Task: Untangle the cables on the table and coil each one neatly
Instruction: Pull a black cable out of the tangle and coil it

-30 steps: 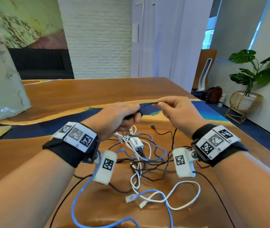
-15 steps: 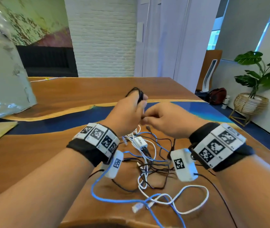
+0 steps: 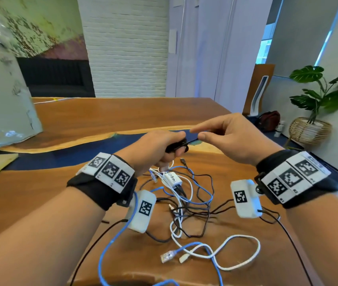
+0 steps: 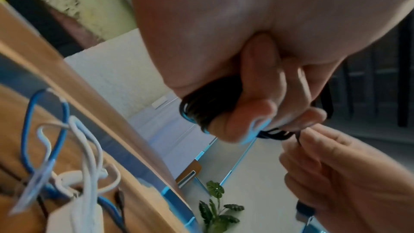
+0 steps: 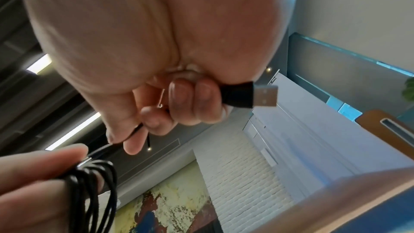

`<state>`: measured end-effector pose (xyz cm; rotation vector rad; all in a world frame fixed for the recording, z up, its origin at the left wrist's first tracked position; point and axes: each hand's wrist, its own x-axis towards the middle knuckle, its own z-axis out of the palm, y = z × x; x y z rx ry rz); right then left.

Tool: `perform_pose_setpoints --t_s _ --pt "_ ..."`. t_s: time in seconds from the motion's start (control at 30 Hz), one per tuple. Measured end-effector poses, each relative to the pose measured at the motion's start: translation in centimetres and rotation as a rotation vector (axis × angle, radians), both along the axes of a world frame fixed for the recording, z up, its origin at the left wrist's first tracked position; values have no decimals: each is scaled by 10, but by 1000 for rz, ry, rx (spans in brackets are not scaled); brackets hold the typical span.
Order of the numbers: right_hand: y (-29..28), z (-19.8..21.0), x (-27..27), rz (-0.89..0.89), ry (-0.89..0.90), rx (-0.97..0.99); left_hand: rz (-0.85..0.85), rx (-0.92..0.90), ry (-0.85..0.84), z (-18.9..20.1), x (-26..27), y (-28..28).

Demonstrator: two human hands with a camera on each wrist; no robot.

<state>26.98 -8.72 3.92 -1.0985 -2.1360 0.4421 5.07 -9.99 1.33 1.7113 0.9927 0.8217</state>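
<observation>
Left-hand grip (image 3: 160,149): fingers and thumb curled tight round a small bundle of black cable (image 5: 94,180), several turns stacked side by side and pinned against the fingers so that the finished loops cannot spring apart. Right-hand grip (image 3: 225,139): thumb and forefinger pinch the short free run of the same cable where it leaves the bundle, while the lower fingers (image 5: 192,105) trap the USB plug (image 5: 257,96) against the palm; this keeps the tail taut and the plug from swinging as the last length is laid on. Both hands are raised above the bench (image 3: 106,116), close together, the bundle clear of the heap below. Judged stage: the black cable is nearly coiled, with only the plug end left to wrap or tuck. The remaining tangle (image 3: 186,199) lies on the bench beneath the wrists: a blue network cable (image 3: 110,242), white cables (image 3: 236,265) with a white adapter (image 3: 173,178), and thin black leads, all crossing one another and not yet sorted. Slack in the right-hand pinch would probably loosen the outer turn.
</observation>
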Motion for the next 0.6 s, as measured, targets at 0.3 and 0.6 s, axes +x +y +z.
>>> perform_pose_setpoints --t_s 0.3,0.6 --pt "-7 -13 -19 224 88 -150 68 -113 -289 3 7 -5" --pt "0 -15 -20 150 391 -277 162 -1 -337 3 13 -7"
